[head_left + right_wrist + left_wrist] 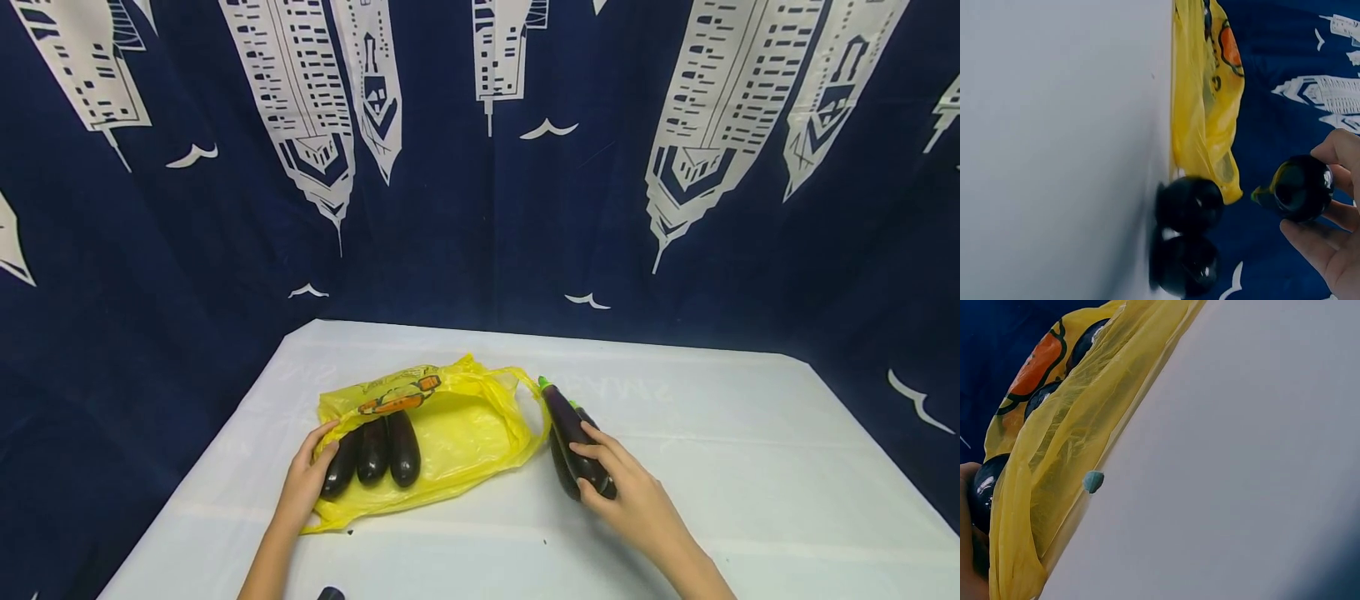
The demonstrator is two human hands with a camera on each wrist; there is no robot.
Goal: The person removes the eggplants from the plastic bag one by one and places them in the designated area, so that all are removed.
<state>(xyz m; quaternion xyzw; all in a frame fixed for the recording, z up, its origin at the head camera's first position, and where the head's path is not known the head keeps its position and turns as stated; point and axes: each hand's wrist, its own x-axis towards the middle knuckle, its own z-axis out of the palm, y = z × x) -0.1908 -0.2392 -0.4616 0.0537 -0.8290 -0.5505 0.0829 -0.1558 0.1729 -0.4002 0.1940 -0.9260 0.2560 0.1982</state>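
Observation:
A yellow plastic bag [465, 433] lies on its side with its mouth toward me. Inside its left part rest three dark eggplants [404, 450] side by side. At the bag's left edge my left hand [303, 475] grips the plastic, close against the leftmost eggplant [988, 490]. My right hand [633, 492] holds another eggplant [566, 421] between thumb and fingers, its green stem end pointing away toward the bag's right handle. In the right wrist view this eggplant [1302, 187] is raised off the table, beside two more eggplants [1189, 203] lying on the tabletop.
The white table [750, 467] extends to the right and in front of the bag. A dark blue cloth [487, 233] with white building prints hangs behind it. Small dark bits lie near the bag, and a dark rounded object [331, 593] shows at the bottom edge.

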